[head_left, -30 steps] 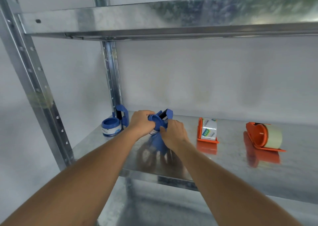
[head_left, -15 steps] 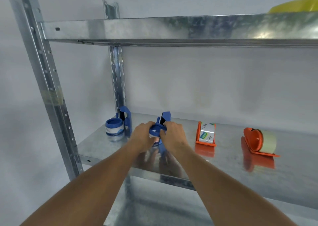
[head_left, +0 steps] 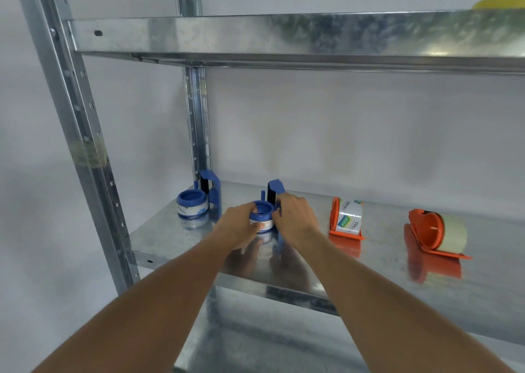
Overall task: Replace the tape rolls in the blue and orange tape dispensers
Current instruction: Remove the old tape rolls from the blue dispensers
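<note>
The head view looks down two bare forearms onto a galvanised steel shelf [head_left: 369, 270] in a metal rack; a second steel shelf [head_left: 284, 36] runs above it, and a yellow object [head_left: 502, 0] shows only as an edge at the upper right corner, too little to identify. The left hand [head_left: 240, 226] and the right hand [head_left: 297, 219] meet at a blue plastic tape dispenser [head_left: 274, 192] standing on the shelf left of centre; its upright blade end rises above the right hand's knuckles. Between the two hands sits a small tape roll on a blue round hub [head_left: 262, 212], open end up, with a printed label partly showing below the rim; the left hand's fingers curl against its left side and the right hand's fingers press against its right side, so both hands are closed around it, touching it. Whether the roll is fully seated in the dispenser cannot be told. Further left, near the rear upright post [head_left: 196, 111], stands a second blue plastic dispenser with a full blue-hubbed roll [head_left: 193, 205], untouched. To the right of the hands an orange plastic dispenser holding a roll in a white and green wrapper [head_left: 346, 217] stands on the shelf; well to its right an orange plastic dispenser with a pale translucent tape roll [head_left: 437, 232] lies with its flat base toward the camera; both are apart from the hands.
</note>
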